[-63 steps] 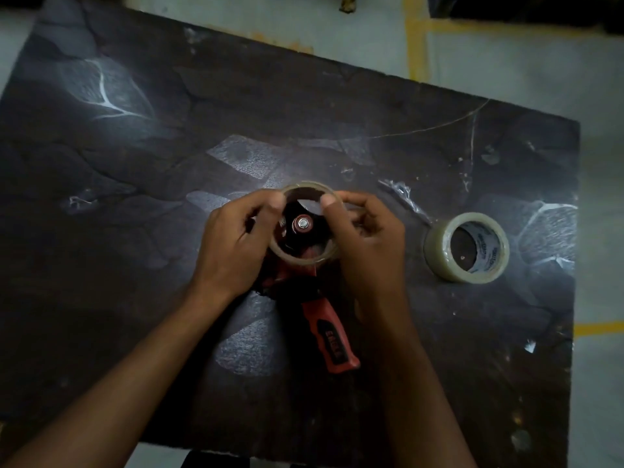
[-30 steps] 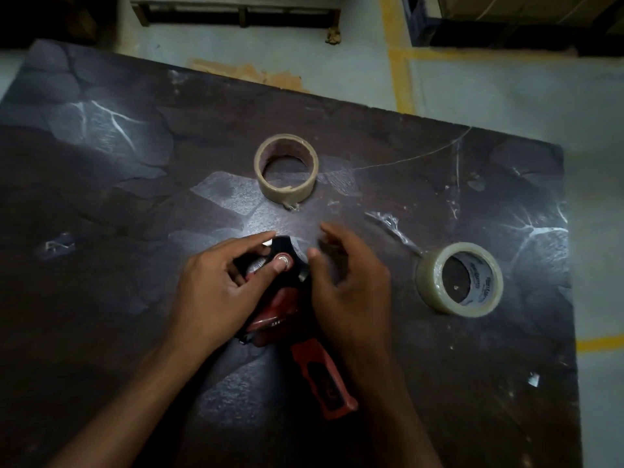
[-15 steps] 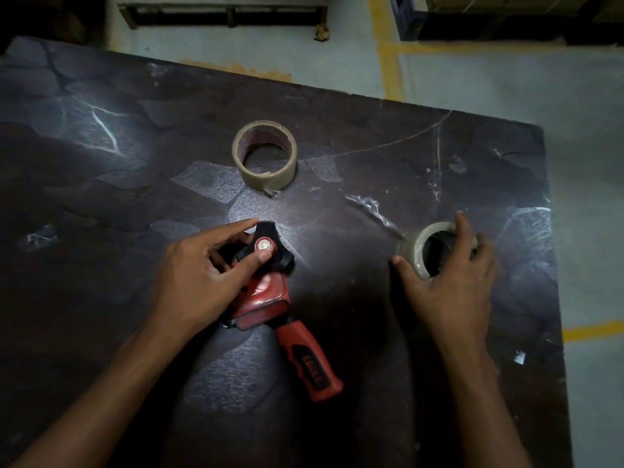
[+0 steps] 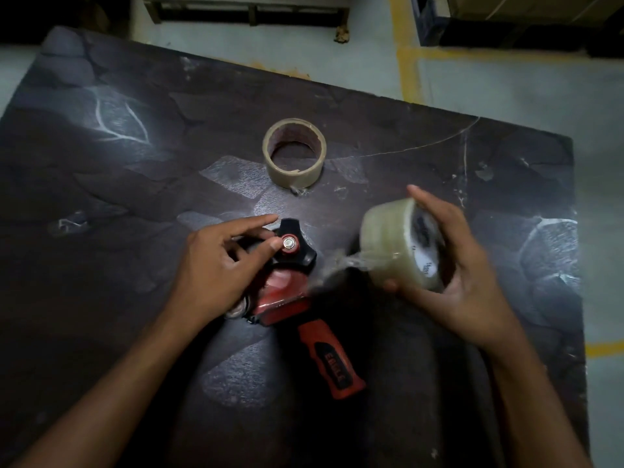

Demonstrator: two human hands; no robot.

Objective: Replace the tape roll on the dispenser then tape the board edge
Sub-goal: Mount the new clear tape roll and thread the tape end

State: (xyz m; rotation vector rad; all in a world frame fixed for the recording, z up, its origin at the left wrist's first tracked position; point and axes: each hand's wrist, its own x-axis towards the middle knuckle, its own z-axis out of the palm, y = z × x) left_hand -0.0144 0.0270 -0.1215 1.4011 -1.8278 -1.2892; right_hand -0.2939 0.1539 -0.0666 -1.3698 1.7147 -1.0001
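Observation:
A red and black tape dispenser (image 4: pixel 290 292) lies on the dark board (image 4: pixel 135 197), its handle pointing toward me and its black hub bare. My left hand (image 4: pixel 219 265) presses on the dispenser's head, thumb beside the hub's centre bolt. My right hand (image 4: pixel 449 265) holds a full clear tape roll (image 4: pixel 391 244) tilted on edge, lifted just right of the hub, with a loose tape end trailing down toward the dispenser. The spent, nearly empty roll (image 4: pixel 294 153) rests flat on the board beyond the dispenser.
The board's right edge (image 4: pixel 575 265) and far edge border a pale floor with yellow lines (image 4: pixel 405 62). Old tape patches and scratches mark the board's surface. A pallet (image 4: pixel 250 8) and dark crates stand on the floor past the far edge.
The spent roll came off the hub and was set down farther back. My right hand reached to the full roll at the right, picked it up and brought it toward the dispenser.

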